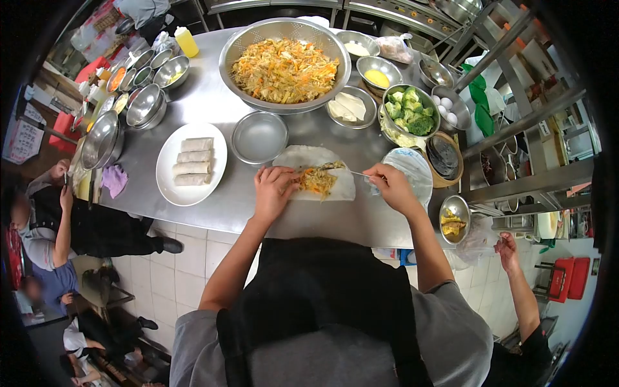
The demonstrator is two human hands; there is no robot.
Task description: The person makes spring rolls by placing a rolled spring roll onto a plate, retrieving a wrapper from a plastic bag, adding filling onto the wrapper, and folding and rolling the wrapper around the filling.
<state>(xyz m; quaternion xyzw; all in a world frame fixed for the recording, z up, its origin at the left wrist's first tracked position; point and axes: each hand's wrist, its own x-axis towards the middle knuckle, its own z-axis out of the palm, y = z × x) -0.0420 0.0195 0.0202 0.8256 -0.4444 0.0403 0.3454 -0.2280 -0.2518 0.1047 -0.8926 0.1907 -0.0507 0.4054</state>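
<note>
A pale, thin spring roll wrapper [296,155] lies on the steel table in front of me, with a heap of shredded vegetable filling [317,183] on it. My left hand [276,188] rests at the wrapper's left side, fingers apart and tips touching the filling. My right hand [391,186] is closed on the handle of a metal spoon [351,171], whose bowl carries some filling at the heap's upper right. Beside my right hand, a round stack of wrappers [412,169] lies under clear plastic. Several finished rolls [193,157] sit in a row on a white oval plate [169,187].
A large colander [225,61] of shredded vegetables stands at the back. An empty metal bowl [260,138] is nearer. Bowls of broccoli [409,111], eggs [446,111] and white slices [348,107] crowd the right. A shelf rail [535,174] borders them. Another person's hand [508,251] is at right.
</note>
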